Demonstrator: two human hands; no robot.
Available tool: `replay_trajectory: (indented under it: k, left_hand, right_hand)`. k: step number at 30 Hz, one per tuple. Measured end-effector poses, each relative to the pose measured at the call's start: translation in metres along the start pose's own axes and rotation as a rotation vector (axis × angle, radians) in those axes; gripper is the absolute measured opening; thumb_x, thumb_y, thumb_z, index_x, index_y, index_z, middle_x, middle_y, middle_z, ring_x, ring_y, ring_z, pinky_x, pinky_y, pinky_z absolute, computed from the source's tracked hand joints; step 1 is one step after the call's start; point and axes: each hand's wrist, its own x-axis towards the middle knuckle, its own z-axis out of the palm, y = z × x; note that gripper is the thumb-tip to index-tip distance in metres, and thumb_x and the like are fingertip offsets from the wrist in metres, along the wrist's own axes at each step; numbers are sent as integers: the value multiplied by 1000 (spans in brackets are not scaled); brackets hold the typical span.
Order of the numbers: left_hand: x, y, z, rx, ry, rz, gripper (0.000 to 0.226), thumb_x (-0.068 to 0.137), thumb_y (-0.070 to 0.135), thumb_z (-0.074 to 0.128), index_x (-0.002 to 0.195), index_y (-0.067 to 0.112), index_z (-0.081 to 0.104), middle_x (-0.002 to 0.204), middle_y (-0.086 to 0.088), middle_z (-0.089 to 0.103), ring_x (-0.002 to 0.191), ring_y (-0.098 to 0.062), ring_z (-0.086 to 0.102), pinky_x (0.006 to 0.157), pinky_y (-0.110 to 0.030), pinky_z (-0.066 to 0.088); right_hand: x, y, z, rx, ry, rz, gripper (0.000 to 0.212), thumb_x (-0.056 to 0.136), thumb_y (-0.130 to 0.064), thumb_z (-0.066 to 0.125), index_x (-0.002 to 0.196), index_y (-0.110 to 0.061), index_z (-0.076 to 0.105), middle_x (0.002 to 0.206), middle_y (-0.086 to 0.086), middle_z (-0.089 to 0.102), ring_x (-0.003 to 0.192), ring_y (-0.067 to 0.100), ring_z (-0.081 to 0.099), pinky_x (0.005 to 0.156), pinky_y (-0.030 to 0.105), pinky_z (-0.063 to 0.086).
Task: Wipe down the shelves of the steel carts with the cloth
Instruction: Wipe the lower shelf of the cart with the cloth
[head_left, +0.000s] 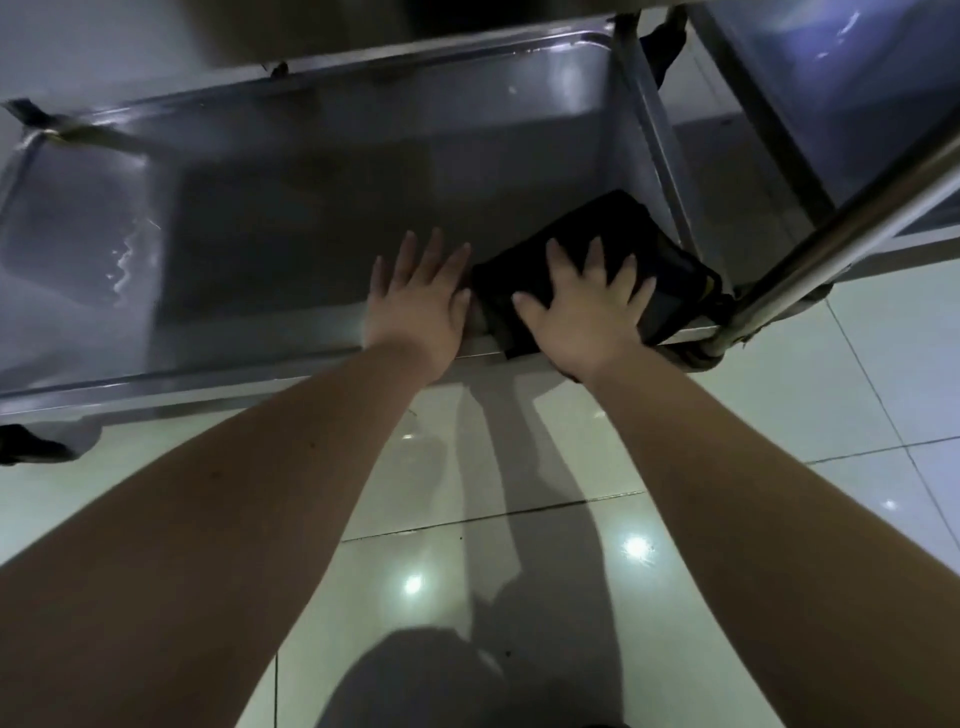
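The lower shelf (260, 234) of a steel cart fills the upper half of the head view. It is a shallow tray with a raised rim, dull grey, with light reflections along its left side.

Cloth: a dark, folded cloth (670, 280) lies flat in the near right corner of this shelf. Its near edge overlaps the front rim (208, 384), and its right edge is just beside the corner upright post (649, 156).

Right hand: the right hand (587, 306) rests palm down on the cloth. Its fingers (595, 254) are straight and spread apart, pressing the cloth against the shelf, not curled round it.

Left hand: the left hand (418, 301) lies palm down on the bare steel just to the left of the cloth. Its fingers (434, 249) are straight and close together, pointing toward the back of the shelf. The thumb side sits at the cloth's left edge; whether the two touch cannot be told.

Surroundings: a round steel tube (841, 228) runs diagonally from the near right corner toward the upper right. Behind it is another steel shelf (841, 78). A dark caster (36, 447) shows under the near left corner. The cart stands on a glossy pale tiled floor (727, 415), which carries the shadows of both forearms.
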Motion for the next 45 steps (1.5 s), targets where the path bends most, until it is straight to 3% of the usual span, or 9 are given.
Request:
replay_trajectory:
  k: [3, 8, 11, 21, 27, 31, 34, 39, 45]
  left_hand:
    - [-1, -13, 13, 55, 31, 24, 54, 102, 44, 20, 154, 35, 8, 163, 3, 1, 149, -22, -9, 119, -49, -7]
    - [2, -21, 27, 62, 95, -1, 60, 98, 51, 14, 153, 34, -2, 163, 1, -4, 148, -23, -12, 117, -52, -11]
    - [5, -25, 29, 30, 81, -33, 61, 98, 52, 13, 153, 34, -6, 163, 1, -8, 148, -22, -15, 116, -53, -12]
    - [7, -24, 34, 9, 90, -32, 58, 99, 47, 16, 154, 32, 3, 163, 0, -1, 148, -22, -12, 116, -56, -9]
    - [2, -21, 26, -229, 206, 17, 60, 98, 39, 15, 155, 22, 7, 162, -4, 9, 149, -22, -4, 117, -53, -9]
    - [-3, -23, 21, -398, 233, 57, 63, 95, 45, 16, 152, 20, 24, 161, -5, 16, 149, -24, -2, 118, -48, -10]
    - [7, -34, 13, -516, 294, -40, 55, 95, 29, 34, 149, 19, 35, 160, -5, 20, 149, -25, 0, 118, -51, -8]
    - [23, -66, 12, -176, 230, -104, 55, 99, 23, 37, 152, 26, 26, 161, -1, 16, 149, -21, -1, 116, -56, -8]
    - [23, -72, 24, -87, 174, -116, 55, 101, 30, 30, 154, 32, 16, 162, 2, 10, 149, -22, -5, 117, -53, -9]
  right_hand:
    - [-2, -1, 28, -168, -29, -2, 73, 91, -70, 16, 152, -39, -11, 160, 16, -18, 141, 51, -18, 110, 67, -14]
    - [7, 4, 31, -174, -5, 4, 70, 88, -73, 9, 150, -45, -8, 161, 12, -18, 142, 49, -20, 107, 66, -19]
    - [16, 8, 28, -154, 17, 17, 60, 90, -72, 11, 146, -54, 3, 163, 6, -10, 143, 46, -18, 104, 70, -18]
    - [72, 36, 9, -179, -18, 142, 65, 83, -73, 21, 143, -62, -2, 162, -9, -15, 143, 45, -21, 105, 71, -16]
    - [20, -38, 39, -251, -8, -420, 67, 82, -64, 19, 147, -54, 9, 163, -9, -5, 144, 45, -16, 107, 71, -11]
    - [21, -39, 37, -226, -43, -480, 64, 85, -64, 17, 147, -54, 4, 163, -12, -7, 144, 40, -22, 108, 68, -16]
    - [22, -37, 39, -206, -32, -469, 66, 85, -64, 23, 147, -56, -1, 162, -12, -10, 144, 39, -23, 108, 66, -18]
    - [27, -43, 43, -99, -48, -354, 64, 87, -74, 14, 146, -57, -5, 161, -11, -19, 142, 37, -30, 106, 62, -25]
    - [37, -34, 43, -177, 17, -330, 64, 87, -77, 21, 143, -62, -3, 162, -10, -17, 145, 38, -21, 109, 61, -20]
